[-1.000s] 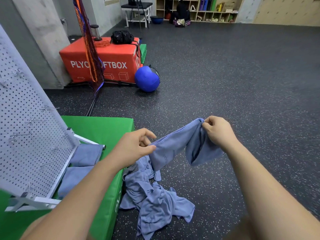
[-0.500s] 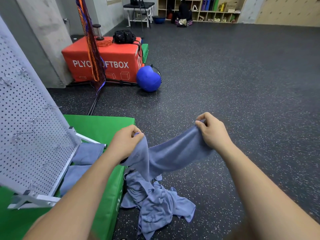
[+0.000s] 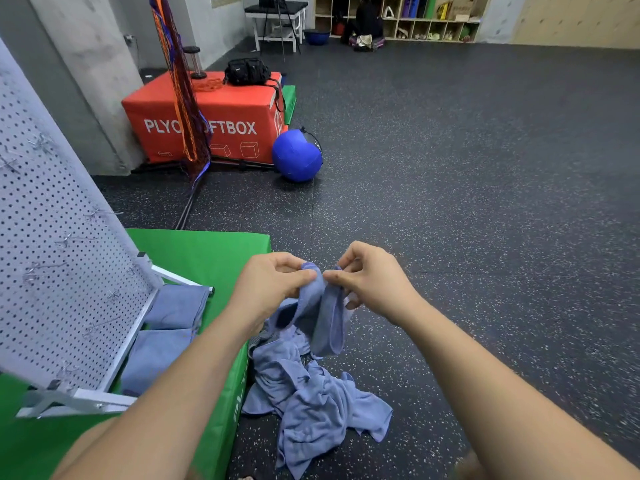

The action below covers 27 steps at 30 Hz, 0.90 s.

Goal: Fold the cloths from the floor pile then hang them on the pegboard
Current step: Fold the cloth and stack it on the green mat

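Okay, both hands meet mid-frame: left hand (image 3: 273, 285) and right hand (image 3: 374, 282) each pinch the top edge of one blue cloth (image 3: 325, 320), fingers curled, thumbs on the fabric. The cloth hangs doubled between them, right above the floor pile (image 3: 311, 403). The pile lies crumpled on the dark speckled floor (image 3: 485, 202), touching the side of the green mat (image 3: 207, 258).

Left side is crowded. The white pegboard (image 3: 62, 271) stands tilted on the mat, with metal hooks (image 3: 74, 239) sticking out, and its frame corner is near the left forearm. Two flat blue cloths (image 3: 176, 303) lie on the mat at its lower edge.

Further back are a red plyo box (image 3: 221, 109) with a black bag (image 3: 246, 71) on top, a blue ball (image 3: 296, 155) just beside its right corner, and orange-purple netting (image 3: 180, 81) hanging across its front. A concrete pillar (image 3: 90, 81) stands left of the box. At the far wall are a white bench (image 3: 277, 19) and cubby shelves (image 3: 398, 15).

The floor stretches wide ahead and to the right of the hands, up to the shelves.
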Motion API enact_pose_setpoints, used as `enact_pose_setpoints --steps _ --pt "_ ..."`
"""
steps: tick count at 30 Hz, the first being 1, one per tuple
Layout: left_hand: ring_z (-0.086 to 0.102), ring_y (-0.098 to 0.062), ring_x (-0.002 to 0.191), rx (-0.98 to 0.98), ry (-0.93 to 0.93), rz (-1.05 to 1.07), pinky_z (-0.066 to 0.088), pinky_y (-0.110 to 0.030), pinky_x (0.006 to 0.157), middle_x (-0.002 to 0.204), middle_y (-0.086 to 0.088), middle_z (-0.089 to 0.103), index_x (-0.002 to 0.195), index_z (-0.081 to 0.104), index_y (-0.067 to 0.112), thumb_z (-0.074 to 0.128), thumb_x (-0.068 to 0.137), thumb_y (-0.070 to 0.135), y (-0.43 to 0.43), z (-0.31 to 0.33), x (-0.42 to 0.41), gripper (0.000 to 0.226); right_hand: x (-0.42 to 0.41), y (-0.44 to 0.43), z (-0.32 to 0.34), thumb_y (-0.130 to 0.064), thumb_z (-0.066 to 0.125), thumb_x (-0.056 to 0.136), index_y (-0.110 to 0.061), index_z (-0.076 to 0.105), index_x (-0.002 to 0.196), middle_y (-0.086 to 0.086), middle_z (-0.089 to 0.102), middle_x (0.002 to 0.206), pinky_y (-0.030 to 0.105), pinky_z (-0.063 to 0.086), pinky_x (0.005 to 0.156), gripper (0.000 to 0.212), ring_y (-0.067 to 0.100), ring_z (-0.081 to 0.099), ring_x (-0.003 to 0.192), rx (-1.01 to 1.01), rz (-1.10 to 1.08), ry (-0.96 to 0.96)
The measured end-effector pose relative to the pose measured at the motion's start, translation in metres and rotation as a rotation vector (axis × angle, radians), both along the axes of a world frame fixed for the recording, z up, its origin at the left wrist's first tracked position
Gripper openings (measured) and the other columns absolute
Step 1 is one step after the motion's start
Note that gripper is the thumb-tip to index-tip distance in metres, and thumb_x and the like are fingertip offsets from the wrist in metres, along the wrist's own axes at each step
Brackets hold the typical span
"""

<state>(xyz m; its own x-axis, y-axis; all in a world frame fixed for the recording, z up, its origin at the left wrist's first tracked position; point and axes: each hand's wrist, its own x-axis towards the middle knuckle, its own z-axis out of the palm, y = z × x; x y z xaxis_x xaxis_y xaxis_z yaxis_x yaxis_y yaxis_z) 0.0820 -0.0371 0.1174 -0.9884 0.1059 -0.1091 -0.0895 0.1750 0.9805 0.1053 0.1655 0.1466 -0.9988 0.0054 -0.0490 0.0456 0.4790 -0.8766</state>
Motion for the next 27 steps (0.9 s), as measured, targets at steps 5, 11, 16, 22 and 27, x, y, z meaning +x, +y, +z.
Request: enact_pose_setpoints --steps 5,11,16,22,27 --pt "0.070 -0.011 0.070 -0.131 0.100 -0.016 0.056 -0.034 0.073 0.079 -0.001 0.081 0.086 0.081 0.022 0.089 0.082 0.026 0.003 -0.006 -0.001 0.011 0.001 -0.005 -0.005 -0.019 0.078 0.096 -0.007 0.065 0.091 0.013 0.077 0.080 0.050 0.066 0.060 0.018 0.028 0.075 0.066 -0.093 0.014 -0.027" --pt "0.073 -0.008 0.078 -0.177 0.183 -0.017 0.059 -0.035 0.083 0.083 0.006 0.081 0.091 0.083 0.022 0.085 0.089 0.021 0.003 -0.005 0.000 0.003 0.001 -0.012 -0.006 -0.007 0.053 0.098 -0.007 0.069 0.096 0.019 0.077 0.087 0.059 0.065 0.075 0.015 0.034 0.077 0.076 -0.142 0.051 -0.058" --pt "0.073 -0.004 0.084 -0.204 0.220 -0.057 0.057 -0.029 0.086 0.090 0.011 0.082 0.097 0.084 0.024 0.078 0.097 0.022 0.000 -0.001 0.000 0.007 0.004 -0.017 -0.012 -0.009 0.067 0.100 -0.006 0.061 0.104 0.016 0.079 0.087 0.056 0.066 0.082 0.008 0.031 0.080 0.083 -0.261 0.062 -0.050" --pt "0.075 -0.007 0.102 -0.256 0.247 -0.136 0.057 -0.036 0.099 0.101 0.014 0.081 0.105 0.084 0.025 0.072 0.095 0.038 0.001 0.001 0.002 0.020 0.003 -0.011 -0.011 -0.012 0.071 0.099 -0.024 0.060 0.122 0.007 0.077 0.075 0.045 0.066 0.077 0.028 0.024 0.076 0.066 -0.081 0.078 0.051" --pt "0.074 -0.005 0.093 -0.205 0.233 -0.213 0.057 -0.027 0.090 0.099 0.009 0.081 0.107 0.078 0.028 0.094 0.079 0.033 0.004 0.001 0.008 0.033 -0.005 0.002 -0.010 -0.035 0.077 0.094 -0.026 0.073 0.095 -0.012 0.059 0.063 0.033 0.050 0.065 0.010 0.005 0.052 0.060 0.212 0.113 0.135"
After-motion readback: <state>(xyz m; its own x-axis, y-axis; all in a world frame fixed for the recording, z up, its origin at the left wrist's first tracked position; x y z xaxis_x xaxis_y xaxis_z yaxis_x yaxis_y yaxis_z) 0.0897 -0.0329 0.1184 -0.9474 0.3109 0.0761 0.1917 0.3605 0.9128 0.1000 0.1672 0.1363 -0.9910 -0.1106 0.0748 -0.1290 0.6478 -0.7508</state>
